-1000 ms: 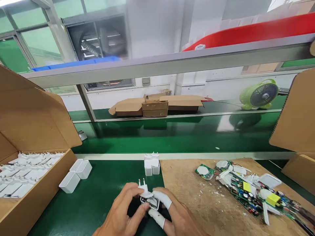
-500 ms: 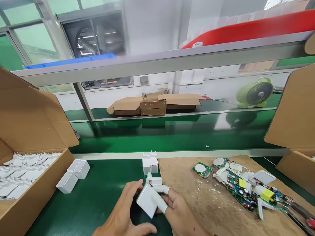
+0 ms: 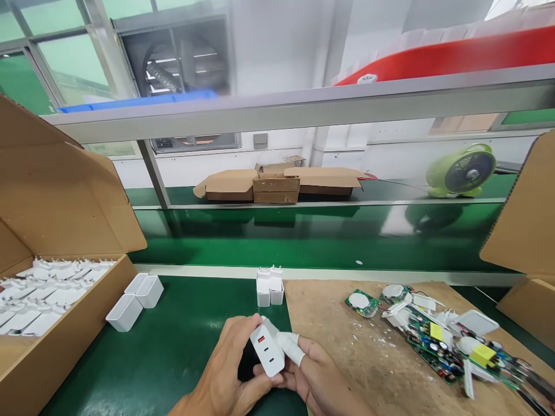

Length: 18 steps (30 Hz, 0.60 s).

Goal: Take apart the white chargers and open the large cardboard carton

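Observation:
A white USB wall charger (image 3: 267, 350) is held between both hands, its port face turned up, showing one red-lined slot and two dark slots. My left hand (image 3: 229, 364) grips it from the left, index finger at the top and thumb at the lower edge. From the right, my right hand (image 3: 312, 370) closes on it, with white covers on its thumb and finger. Beyond the hands a cluster of white chargers with prongs (image 3: 269, 287) stands on the green mat (image 3: 186, 323). Several white empty housings (image 3: 135, 300) sit at the left.
An open cardboard box (image 3: 82, 335) of white plug parts stands left. On the brown board (image 3: 347, 358) lie green circuit boards (image 3: 437, 335) and a separate board (image 3: 362, 303). Another cardboard box (image 3: 526, 303) stands right. A green conveyor belt (image 3: 321, 248) and green fan (image 3: 462, 170) are behind.
The charger has been turned so its port face now shows. My left hand, apart from it before, has closed on it. The view has shifted slightly.

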Available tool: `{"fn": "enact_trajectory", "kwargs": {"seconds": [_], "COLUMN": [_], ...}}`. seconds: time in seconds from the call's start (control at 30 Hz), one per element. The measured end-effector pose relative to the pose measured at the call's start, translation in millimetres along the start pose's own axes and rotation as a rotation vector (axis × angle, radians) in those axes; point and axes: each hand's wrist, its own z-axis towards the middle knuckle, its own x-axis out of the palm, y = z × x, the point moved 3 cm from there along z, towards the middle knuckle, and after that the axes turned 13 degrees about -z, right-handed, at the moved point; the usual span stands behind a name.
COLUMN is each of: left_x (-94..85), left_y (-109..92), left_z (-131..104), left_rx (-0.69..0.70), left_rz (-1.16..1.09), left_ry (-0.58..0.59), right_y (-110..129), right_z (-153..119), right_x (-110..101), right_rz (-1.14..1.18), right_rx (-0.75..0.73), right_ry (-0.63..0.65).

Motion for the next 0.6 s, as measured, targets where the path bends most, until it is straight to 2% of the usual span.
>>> {"fn": "enact_trajectory", "kwargs": {"seconds": [0.07, 0.17, 0.27, 0.37, 0.47, 0.6], "left_x": [0.4, 1.7, 1.2, -0.5, -0.3, 3.7], "left_y": [-1, 0, 4, 6, 5, 0], "left_z": [1, 0, -4, -7, -9, -11], "left_rx": [0.006, -0.03, -0.025, 0.013, 0.048, 0.152], "left_rz": [0.039, 0.104, 0.138, 0.149, 0.182, 0.276], "left_ry": [0.042, 0.109, 0.123, 0.118, 0.162, 0.195], "right_y": [4, 7, -1, -10, -8, -2], "right_z": [0, -4, -8, -9, -11, -12], "right_x": [-7, -16, -22, -23, -20, -18], "right_rz": [-0.217, -0.665, -0.964, -1.004, -0.982, -0.943], "right_rx": [-0.121, -0.335, -0.345, -0.318, -0.414, -0.405], "right_ry": [-0.07, -0.206, -0.305, -0.348, -0.299, -0.25]}}
